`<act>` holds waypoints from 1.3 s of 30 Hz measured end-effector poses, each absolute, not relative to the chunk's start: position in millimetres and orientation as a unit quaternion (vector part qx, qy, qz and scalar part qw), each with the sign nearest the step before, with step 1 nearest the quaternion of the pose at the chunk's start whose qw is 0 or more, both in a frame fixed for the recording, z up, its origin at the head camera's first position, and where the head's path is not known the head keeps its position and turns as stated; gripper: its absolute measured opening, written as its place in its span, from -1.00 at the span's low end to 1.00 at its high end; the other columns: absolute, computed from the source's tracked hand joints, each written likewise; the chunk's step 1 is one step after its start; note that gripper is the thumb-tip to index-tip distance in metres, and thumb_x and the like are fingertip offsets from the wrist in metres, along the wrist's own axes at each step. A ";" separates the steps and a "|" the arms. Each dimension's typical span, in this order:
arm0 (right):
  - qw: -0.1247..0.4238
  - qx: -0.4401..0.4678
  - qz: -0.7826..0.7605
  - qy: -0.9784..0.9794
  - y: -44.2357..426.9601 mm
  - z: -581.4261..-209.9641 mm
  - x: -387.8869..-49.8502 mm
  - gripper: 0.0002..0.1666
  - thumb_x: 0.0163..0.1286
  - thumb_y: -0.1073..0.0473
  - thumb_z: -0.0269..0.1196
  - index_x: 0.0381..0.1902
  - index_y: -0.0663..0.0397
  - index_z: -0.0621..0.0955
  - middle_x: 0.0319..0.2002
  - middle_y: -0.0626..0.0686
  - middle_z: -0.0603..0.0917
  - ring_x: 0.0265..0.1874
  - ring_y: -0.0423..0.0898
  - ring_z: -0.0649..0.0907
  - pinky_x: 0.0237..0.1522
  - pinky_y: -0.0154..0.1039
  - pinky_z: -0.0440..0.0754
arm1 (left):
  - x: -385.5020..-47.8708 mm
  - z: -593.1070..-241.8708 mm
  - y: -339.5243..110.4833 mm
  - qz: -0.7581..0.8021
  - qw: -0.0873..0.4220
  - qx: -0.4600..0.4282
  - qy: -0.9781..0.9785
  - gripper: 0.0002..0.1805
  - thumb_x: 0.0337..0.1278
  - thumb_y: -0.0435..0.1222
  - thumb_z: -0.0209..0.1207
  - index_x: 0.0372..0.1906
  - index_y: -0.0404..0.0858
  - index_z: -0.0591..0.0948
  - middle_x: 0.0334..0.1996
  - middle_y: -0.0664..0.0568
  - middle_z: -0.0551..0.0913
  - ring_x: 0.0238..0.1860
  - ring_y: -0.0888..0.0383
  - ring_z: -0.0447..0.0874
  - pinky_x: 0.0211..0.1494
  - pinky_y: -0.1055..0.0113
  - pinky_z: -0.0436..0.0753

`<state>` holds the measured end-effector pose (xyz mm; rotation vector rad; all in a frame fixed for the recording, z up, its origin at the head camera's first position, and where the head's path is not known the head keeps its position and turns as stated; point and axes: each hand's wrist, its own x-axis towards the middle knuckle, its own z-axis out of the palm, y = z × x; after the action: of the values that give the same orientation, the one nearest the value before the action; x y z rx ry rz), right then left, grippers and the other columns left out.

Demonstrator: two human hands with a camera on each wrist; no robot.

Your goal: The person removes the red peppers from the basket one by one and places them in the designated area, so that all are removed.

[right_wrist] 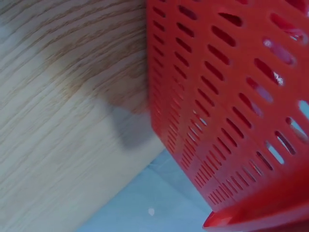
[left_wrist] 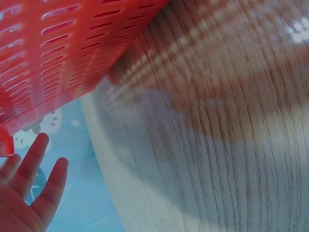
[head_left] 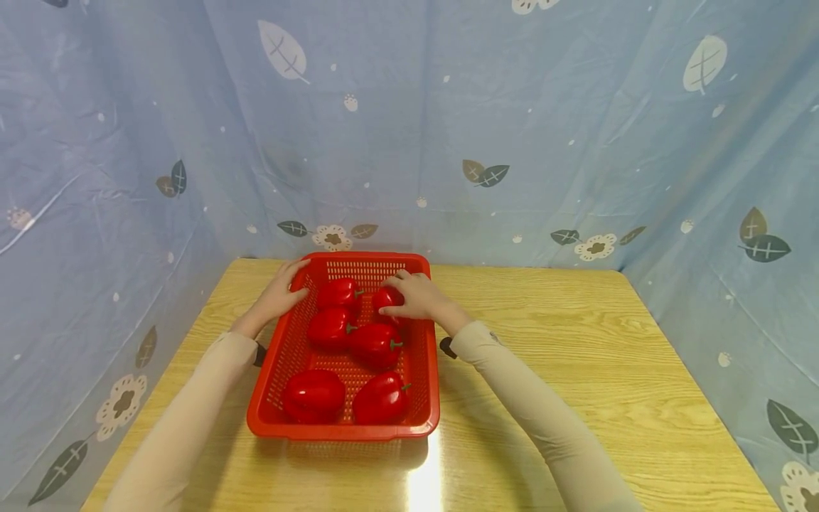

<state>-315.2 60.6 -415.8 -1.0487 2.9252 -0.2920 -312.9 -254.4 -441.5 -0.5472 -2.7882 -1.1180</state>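
The right hand [head_left: 419, 296] curls its fingers round a red bell pepper [head_left: 386, 298], far right in the red basket [head_left: 339, 432] on the worktop [head_left: 544, 355]. The left hand [head_left: 278, 294], fingers spread and empty, is at the basket's left side.

table [head_left: 563, 370]: yellowish wood grain, glossy, bright glare [head_left: 425, 480] at near side | cloth [head_left: 397, 156]: blue, creased, hanging behind table and along its left and right sides | flower prints [head_left: 332, 238]: 2 low at back, each between 2 leaf prints [head_left: 293, 228]
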 end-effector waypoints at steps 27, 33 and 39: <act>-0.079 -0.280 -0.339 0.895 95.9 -388.1 -309.6 -0.30 0.17 -0.13 0.28 0.25 -0.08 0.40 0.12 0.07 0.38 0.02 -0.01 0.49 0.00 -0.12 0.57 | -310.7 -444.8 -255.4 -0.376 0.064 -0.184 -0.906 -0.32 0.08 -0.40 0.03 0.37 -0.36 0.17 0.33 -0.39 0.06 0.31 -0.32 0.06 0.27 -0.20 0.22; -0.098 -0.268 -0.388 0.876 110.0 -385.3 -310.6 -0.30 0.19 -0.07 0.29 0.26 -0.02 0.39 0.14 0.12 0.35 -0.05 -0.01 0.46 -0.13 -0.15 0.56 | -312.8 -447.4 -255.5 -0.372 0.078 -0.191 -0.905 -0.33 0.07 -0.38 0.02 0.36 -0.37 0.18 0.31 -0.42 0.08 0.29 -0.34 0.09 0.25 -0.22 0.24; -0.108 -0.249 -0.424 0.864 122.5 -381.9 -310.9 -0.32 0.18 -0.01 0.31 0.25 -0.06 0.40 0.14 0.12 0.35 -0.03 0.02 0.47 -0.12 -0.09 0.59 | -313.2 -442.1 -253.4 -0.374 0.051 -0.176 -0.909 -0.31 0.07 -0.46 0.04 0.36 -0.41 0.14 0.34 -0.41 0.03 0.31 -0.36 0.06 0.25 -0.25 0.21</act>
<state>-310.9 122.5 -381.9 -0.8415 2.9177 -1.4324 -313.2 -253.4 -442.1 -0.5368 -2.7676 -1.1371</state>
